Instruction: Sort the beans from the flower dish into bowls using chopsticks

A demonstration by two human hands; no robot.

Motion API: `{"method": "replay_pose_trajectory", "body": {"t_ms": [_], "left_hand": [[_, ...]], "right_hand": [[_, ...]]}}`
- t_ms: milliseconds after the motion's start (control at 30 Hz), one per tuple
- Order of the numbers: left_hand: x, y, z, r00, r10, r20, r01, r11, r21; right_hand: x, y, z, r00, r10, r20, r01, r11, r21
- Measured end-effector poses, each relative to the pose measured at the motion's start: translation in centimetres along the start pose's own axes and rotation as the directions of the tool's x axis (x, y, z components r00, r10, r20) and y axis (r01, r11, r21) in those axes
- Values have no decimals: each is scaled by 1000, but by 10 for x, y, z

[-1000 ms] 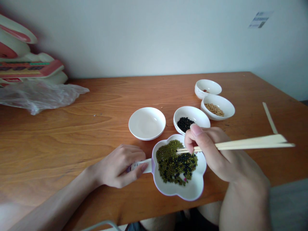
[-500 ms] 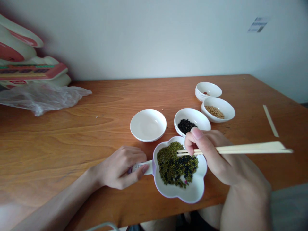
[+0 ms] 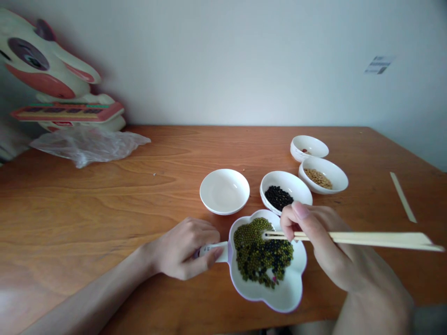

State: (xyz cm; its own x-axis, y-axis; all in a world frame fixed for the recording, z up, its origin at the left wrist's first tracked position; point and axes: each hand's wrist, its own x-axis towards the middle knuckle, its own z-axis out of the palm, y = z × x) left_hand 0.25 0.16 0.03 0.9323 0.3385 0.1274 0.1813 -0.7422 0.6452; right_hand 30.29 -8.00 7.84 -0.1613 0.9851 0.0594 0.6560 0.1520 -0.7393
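My left hand is closed around the short handle of a white, flower-shaped scoop with a lilac rim. Inside the scoop lie green beans mixed with black beans. My right hand grips a pair of wooden chopsticks above the scoop. Their tips are close together among the beans, with a dark bean apparently at the ends. Just behind the scoop stands a white bowl of black beans, partly hidden by my right fingers. To its left is an empty white bowl.
Farther right are a bowl of tan beans and another bowl with a few reddish pieces. A thin wooden strip lies at the right. A plastic bag and a cow-shaped toy keyboard are at the back left, by the wall.
The camera view has shifted, so everything appears lower and further right. Both hands keep their holds on the scoop and the chopsticks, and the tips stay among the beans.
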Motion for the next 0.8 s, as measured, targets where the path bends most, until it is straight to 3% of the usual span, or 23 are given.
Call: {"method": "replay_pose_trajectory", "body": {"t_ms": [800], "left_hand": [[1,-1,1,1000,5,-15,-5,1000,22]], "right_hand": [[2,5,0,1000,18,18,-18,1000,18]]}}
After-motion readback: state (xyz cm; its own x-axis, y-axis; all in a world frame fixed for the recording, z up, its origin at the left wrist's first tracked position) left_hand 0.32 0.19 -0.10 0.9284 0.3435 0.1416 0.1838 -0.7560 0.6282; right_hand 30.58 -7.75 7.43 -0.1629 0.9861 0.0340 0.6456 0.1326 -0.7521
